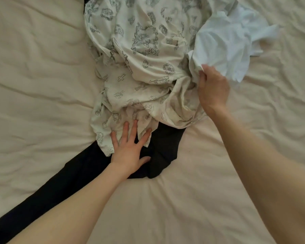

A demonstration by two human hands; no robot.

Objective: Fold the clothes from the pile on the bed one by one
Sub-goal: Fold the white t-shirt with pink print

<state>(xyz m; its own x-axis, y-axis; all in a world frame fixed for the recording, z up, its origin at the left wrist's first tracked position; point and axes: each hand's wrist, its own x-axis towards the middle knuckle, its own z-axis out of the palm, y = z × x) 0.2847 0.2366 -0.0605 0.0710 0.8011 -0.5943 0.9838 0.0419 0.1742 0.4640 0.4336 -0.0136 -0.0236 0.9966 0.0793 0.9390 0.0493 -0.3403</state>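
On the left, the cream sheet [33, 71] of the bed lies wrinkled and bare, with room enough to spread a garment. A black garment [74, 171] runs from the lower left corner up under the pile; it looks thin and limp, and most of it is pinned beneath the other clothes, so I judge it will drag the rest if I pull it first.

My left hand [128, 147] lies flat with fingers spread, pressing the lower hem of the printed shirt [141, 50] where it overlaps the black cloth. It holds nothing; it only weighs the fabric down.

The printed shirt is the top and middle of the pile, bunched and twisted, light and soft, sure to slump and not hold a crease unless smoothed. I would take it by the shoulders or hem corners, though I cannot find the shoulders in these folds.

Further right, my right hand [212, 88] has its fingers curled round the near edge of the white cloth [224, 41], which is crumpled, thin and blurred, resting partly on the printed shirt. It overlaps that shirt, so it stands in the way and should come off first, I think.
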